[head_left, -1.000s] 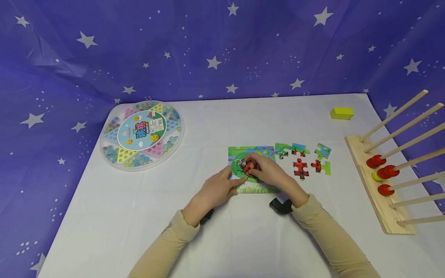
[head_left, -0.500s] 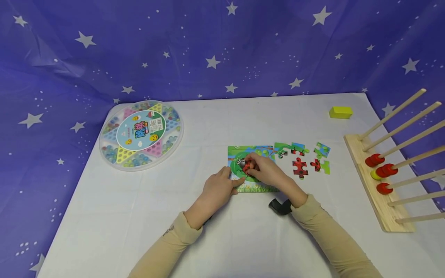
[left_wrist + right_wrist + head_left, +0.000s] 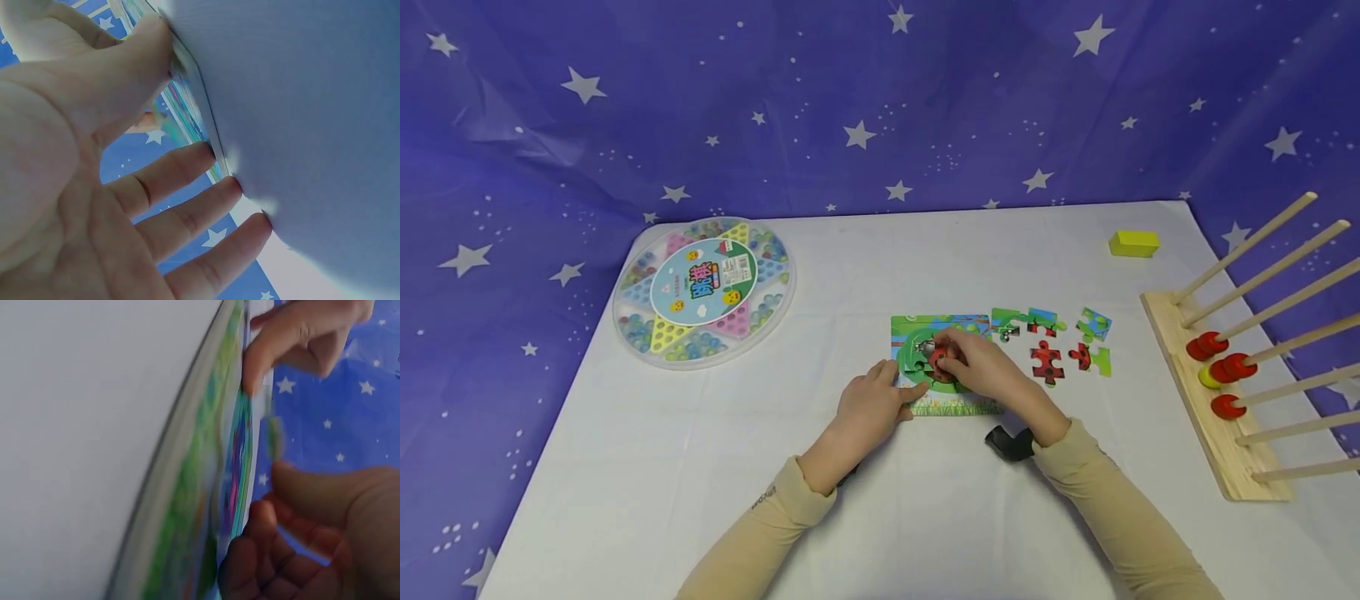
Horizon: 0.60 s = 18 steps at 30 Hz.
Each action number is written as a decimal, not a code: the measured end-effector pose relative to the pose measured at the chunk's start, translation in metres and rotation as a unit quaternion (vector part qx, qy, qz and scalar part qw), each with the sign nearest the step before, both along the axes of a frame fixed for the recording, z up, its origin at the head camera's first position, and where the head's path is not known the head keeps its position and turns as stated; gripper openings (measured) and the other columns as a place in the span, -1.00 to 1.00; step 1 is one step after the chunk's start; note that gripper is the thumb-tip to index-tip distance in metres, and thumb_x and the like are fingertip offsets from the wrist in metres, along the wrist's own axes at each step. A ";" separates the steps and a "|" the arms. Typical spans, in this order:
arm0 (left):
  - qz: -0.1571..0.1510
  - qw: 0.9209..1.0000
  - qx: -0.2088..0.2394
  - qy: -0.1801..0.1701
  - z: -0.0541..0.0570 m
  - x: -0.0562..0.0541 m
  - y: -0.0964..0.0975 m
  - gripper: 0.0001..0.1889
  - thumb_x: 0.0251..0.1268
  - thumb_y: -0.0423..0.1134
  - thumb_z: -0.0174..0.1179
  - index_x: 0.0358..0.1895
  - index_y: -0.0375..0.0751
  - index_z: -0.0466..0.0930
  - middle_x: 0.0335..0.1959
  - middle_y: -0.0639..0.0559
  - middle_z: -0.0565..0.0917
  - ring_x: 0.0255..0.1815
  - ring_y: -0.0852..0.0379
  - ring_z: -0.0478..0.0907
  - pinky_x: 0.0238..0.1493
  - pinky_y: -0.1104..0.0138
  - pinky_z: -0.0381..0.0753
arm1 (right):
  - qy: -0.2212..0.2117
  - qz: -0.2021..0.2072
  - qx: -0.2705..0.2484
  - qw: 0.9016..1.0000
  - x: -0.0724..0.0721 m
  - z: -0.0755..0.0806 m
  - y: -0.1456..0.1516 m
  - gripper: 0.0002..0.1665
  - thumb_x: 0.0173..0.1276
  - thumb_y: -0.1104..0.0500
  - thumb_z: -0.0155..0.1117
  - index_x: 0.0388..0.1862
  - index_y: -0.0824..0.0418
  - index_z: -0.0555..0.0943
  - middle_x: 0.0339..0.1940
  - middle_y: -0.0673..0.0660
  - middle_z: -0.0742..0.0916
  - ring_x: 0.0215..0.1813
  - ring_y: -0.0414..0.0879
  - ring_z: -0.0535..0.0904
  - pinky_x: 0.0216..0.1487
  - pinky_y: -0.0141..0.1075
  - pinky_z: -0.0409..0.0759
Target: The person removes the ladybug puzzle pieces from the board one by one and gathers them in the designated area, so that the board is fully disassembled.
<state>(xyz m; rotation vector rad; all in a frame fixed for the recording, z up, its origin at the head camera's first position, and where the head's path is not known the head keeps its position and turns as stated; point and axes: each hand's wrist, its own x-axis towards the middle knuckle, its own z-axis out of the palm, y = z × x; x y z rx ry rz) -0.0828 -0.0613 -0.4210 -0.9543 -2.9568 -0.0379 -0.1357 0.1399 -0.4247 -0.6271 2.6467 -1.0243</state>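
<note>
My left hand (image 3: 868, 408) rests at the lower left edge of a ladybug jigsaw board (image 3: 943, 409), one finger reaching over its face. In the left wrist view the fingers (image 3: 194, 222) are spread, their tips against the table and the board's edge. My right hand (image 3: 981, 367) pinches a red-and-black puzzle piece (image 3: 939, 364) over the board's round green area. That piece (image 3: 275, 437) is blurred beside the thumb in the right wrist view, and the fingers partly hide it. Several loose pieces, among them a red one (image 3: 1047, 364), lie just right of the board.
A round Chinese checkers box (image 3: 706, 282) with marbles lies at the back left. On the right stands a wooden peg rack (image 3: 1217, 400) with red and yellow beads. Near the back right is a yellow block (image 3: 1134, 243). A black wrist strap (image 3: 1009, 444) shows by the right sleeve.
My right hand has shifted slightly right with the pinched piece, uncovering more of the green area on its left. The left hand has stayed at the board's edge.
</note>
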 end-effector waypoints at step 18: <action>0.011 0.999 0.030 -0.037 0.002 0.000 0.001 -0.53 0.04 0.06 0.18 0.11 0.26 0.51 -0.38 0.02 0.35 -0.32 0.12 0.36 -0.52 0.33 0.37 | -0.008 -0.056 0.012 0.998 0.017 0.006 0.105 -0.71 0.28 0.17 0.19 -0.04 0.22 0.48 -0.47 0.05 0.51 -0.52 -0.12 0.38 -0.51 -0.31 0.35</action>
